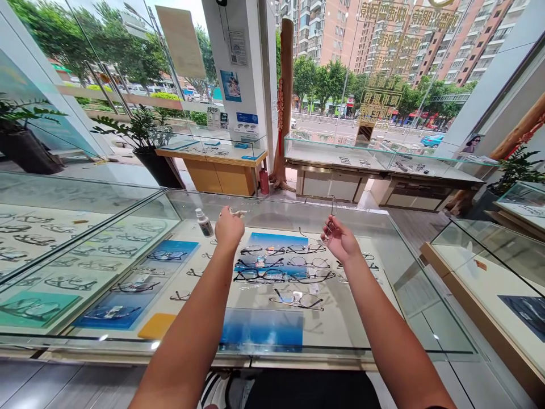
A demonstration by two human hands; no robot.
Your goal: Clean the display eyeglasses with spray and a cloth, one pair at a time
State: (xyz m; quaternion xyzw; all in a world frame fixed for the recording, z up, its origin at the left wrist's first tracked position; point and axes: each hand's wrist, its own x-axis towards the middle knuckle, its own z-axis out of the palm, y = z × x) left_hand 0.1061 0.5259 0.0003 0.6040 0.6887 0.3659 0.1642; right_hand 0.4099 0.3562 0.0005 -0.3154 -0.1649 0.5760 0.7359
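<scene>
My right hand (342, 237) is raised over the glass display case and pinches a pair of thin-framed eyeglasses (332, 208); its fine frame is hard to make out against the background. To the left, my left hand (230, 227) is closed above the case top. Something pale shows at its fingertips, too small to name. Just left of that hand a small white spray bottle (204, 222) with a dark label stands on the glass. Below and between my hands, several eyeglasses (261, 275) lie in rows inside the case, some on blue cards.
The glass display case (357, 346) spans the space in front of me, with an orange-yellow piece (157, 326) at its near left. Another case (489, 284) stands at right. Farther off are a wooden counter (221, 173), a fire extinguisher (264, 182) and a potted plant (159, 167).
</scene>
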